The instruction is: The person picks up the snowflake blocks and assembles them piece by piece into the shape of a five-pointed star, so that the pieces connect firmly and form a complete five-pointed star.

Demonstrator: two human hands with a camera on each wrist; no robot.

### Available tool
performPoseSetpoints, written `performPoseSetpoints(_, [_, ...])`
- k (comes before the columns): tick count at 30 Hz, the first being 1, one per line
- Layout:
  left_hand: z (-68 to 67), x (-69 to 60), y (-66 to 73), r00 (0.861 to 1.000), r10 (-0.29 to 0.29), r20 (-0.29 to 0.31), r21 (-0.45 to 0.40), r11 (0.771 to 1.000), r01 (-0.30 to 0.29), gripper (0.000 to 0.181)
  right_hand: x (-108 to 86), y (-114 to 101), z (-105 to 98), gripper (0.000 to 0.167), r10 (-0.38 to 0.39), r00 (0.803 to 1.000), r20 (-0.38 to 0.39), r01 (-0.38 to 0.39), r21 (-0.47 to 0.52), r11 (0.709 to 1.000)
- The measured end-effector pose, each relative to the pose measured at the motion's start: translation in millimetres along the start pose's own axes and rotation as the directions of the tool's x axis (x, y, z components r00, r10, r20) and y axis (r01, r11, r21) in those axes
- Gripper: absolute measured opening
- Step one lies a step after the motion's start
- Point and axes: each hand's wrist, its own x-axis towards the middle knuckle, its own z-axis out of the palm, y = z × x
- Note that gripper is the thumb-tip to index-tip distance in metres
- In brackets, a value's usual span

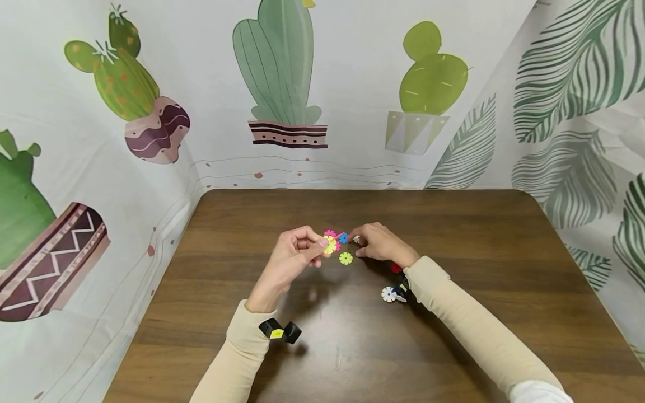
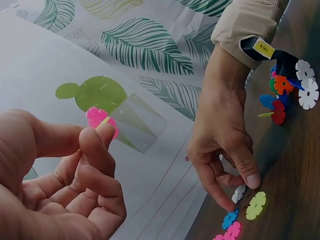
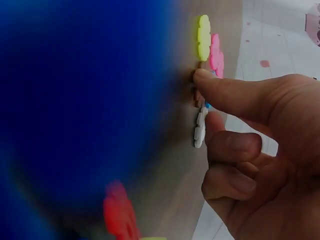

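Note:
My left hand is raised over the table and pinches a yellow snowflake disc between thumb and index finger. A pink disc is joined to it. The right hand reaches down to the loose discs, thumb and index finger apart around a brown disc lying on the table, partly covered by the thumb. Close to those fingertips are a white disc, a blue disc and a yellow-green disc. Pink discs lie just past the blue one.
Under the right wrist sits a cluster of coloured discs, with a white disc and a red disc showing. Both wrists carry small black cameras. The brown wooden table meets a cactus-printed cloth at its back edge.

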Motion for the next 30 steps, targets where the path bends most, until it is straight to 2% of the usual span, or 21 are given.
performPoseSetpoints(6, [0.2, 1.0, -0.7, 1.000, -0.010, 0.010, -0.002, 1.000, 0.010, 0.009, 0.4, -2, 1, 0.023, -0.002, 1.000, -0.009, 0.001, -0.039, 0.999])
performPoseSetpoints(14, [1.0, 1.1, -1.4, 0.999, -0.025, 0.027, -0.008, 1.000, 0.025, 0.011, -2.4, -3, 3, 0.026, 0.045, 0.999, 0.002, -0.045, -0.067, 0.997])
performPoseSetpoints(21, [1.1, 1.5, -1.5, 0.999, -0.028, 0.037, -0.009, 1.000, 0.028, 0.010, -4.2, -3, -2, 0.026, 0.019, 1.000, 0.016, -0.017, -0.100, 0.995])
performPoseSetpoints(24, [1.2, 1.6, -1.2, 0.999, -0.028, 0.036, -0.009, 1.000, 0.028, 0.010, -5.0, -2, -6, 0.021, 0.007, 1.000, 0.023, -0.006, -0.057, 0.998])
performPoseSetpoints(30, [1.7, 0.5, -1.1, 0.999, -0.022, 0.036, -0.006, 1.000, 0.022, 0.009, -10.9, 0, -20, 0.013, -0.026, 1.000, 0.002, 0.026, 0.099, 0.995])
